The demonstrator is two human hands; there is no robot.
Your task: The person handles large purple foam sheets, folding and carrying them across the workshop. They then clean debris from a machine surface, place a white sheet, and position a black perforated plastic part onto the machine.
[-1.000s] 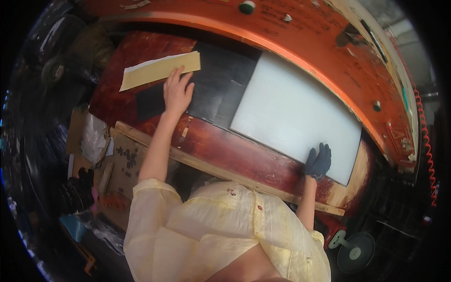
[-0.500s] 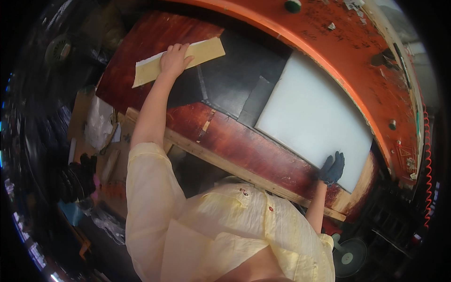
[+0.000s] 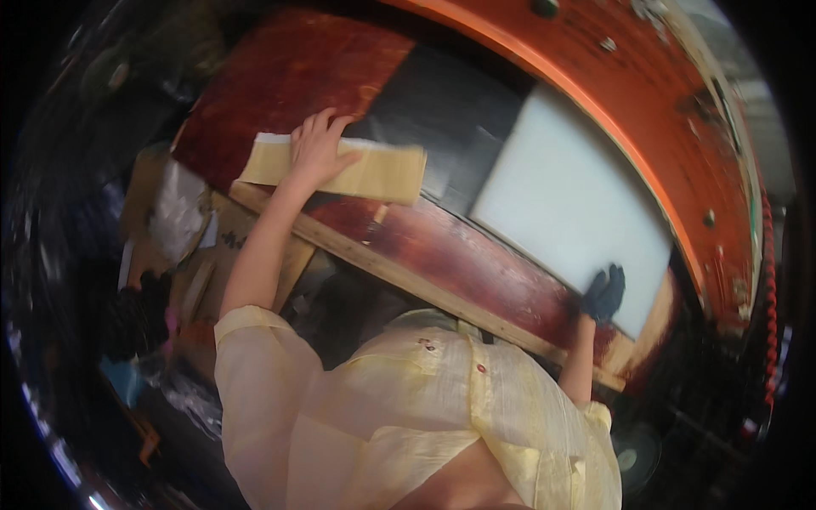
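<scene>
From my station I see the yellow strip [image 3: 382, 176] near the counter's [image 3: 297, 68] near-left corner, its long axis running left to right, the right end dipping slightly and aimed toward the white board [image 3: 578, 195]. My left hand [image 3: 317, 159] lies across its left half, fingers loosely spread past the far edge; I cannot tell whether they grip it. My gloved right hand [image 3: 604, 293] has its fingers extended over the board by its near-right corner. Red surface runs between board and near edge, and from the strip toward the far-left corner.
</scene>
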